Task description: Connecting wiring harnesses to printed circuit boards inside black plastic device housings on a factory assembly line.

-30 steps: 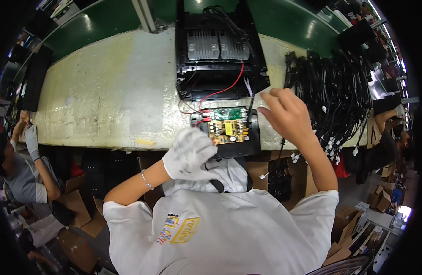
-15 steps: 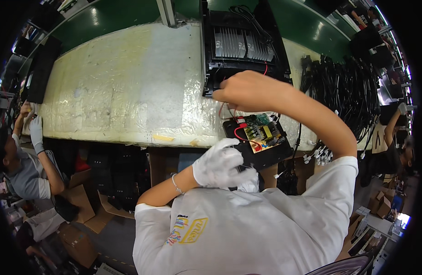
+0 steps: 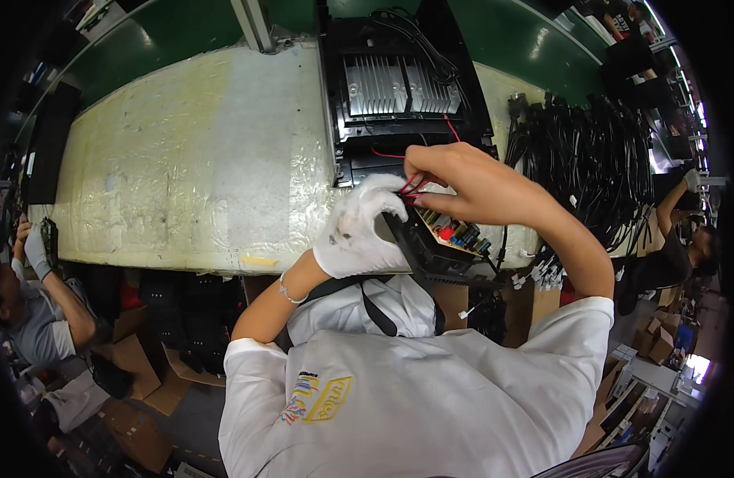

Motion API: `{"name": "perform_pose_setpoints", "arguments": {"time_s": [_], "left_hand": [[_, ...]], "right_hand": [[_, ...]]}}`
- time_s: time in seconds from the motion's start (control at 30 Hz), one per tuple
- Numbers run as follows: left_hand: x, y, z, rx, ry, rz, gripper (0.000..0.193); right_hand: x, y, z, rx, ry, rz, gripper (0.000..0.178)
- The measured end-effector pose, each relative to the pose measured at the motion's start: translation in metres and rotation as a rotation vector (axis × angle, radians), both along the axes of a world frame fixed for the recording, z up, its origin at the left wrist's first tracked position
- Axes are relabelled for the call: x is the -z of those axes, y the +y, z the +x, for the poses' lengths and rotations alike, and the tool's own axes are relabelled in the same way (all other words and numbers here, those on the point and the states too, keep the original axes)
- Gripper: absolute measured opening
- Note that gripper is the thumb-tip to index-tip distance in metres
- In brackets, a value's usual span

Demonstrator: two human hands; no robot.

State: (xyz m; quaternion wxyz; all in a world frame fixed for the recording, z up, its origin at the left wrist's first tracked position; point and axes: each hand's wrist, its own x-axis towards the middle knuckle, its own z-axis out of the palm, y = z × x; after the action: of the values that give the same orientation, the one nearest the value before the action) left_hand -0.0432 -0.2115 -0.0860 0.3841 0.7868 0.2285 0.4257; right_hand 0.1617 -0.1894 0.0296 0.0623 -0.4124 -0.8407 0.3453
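Observation:
My gloved left hand (image 3: 361,229) grips the left end of a black panel (image 3: 439,256), which tilts up off the table. On the panel sits a circuit board (image 3: 445,225) with red, blue and yellow parts, partly hidden by my right hand. Bare, my right hand (image 3: 472,185) pinches thin red and black wires (image 3: 412,188) close to the left fingertips; their ends are hidden between the fingers. Just beyond lies a black housing (image 3: 349,171) with a finned silver heat sink (image 3: 403,86). A red wire (image 3: 388,154) runs from it toward my right hand.
A big bundle of black cables (image 3: 586,175) with white connectors (image 3: 542,276) lies at the right, some ends hanging over the table's edge. Yellowed film covers the table (image 3: 176,175). A person (image 3: 44,307) works at the far left, another (image 3: 682,239) at the far right.
My left hand has moved up to the panel's end, and the panel has tilted up. My right hand has come down and right from the housing, with the wires in its fingers.

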Motion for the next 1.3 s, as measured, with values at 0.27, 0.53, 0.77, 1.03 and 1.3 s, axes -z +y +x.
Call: {"name": "perform_pose_setpoints", "arguments": {"time_s": [0.27,0.53,0.77,1.03,1.3], "left_hand": [[0.007,0.005,0.006,-0.027,-0.016,-0.054,0.039],[0.012,0.011,0.011,0.005,-0.106,-0.168,0.036],[0.013,0.006,0.008,-0.023,-0.026,-0.207,0.041],[0.007,0.006,0.009,-0.039,-0.126,-0.086,0.044],[0.011,0.006,0.008,-0.089,-0.082,-0.154,0.047]], "right_hand": [[-0.003,-0.032,0.0,0.181,0.103,0.328,0.046],[0.001,-0.022,0.012,0.018,0.089,0.389,0.02],[-0.009,-0.006,0.01,-0.127,0.065,0.144,0.022],[-0.03,0.002,-0.005,-0.038,-0.093,0.324,0.018],[-0.009,0.004,0.007,-0.308,-0.007,0.484,0.018]]}}
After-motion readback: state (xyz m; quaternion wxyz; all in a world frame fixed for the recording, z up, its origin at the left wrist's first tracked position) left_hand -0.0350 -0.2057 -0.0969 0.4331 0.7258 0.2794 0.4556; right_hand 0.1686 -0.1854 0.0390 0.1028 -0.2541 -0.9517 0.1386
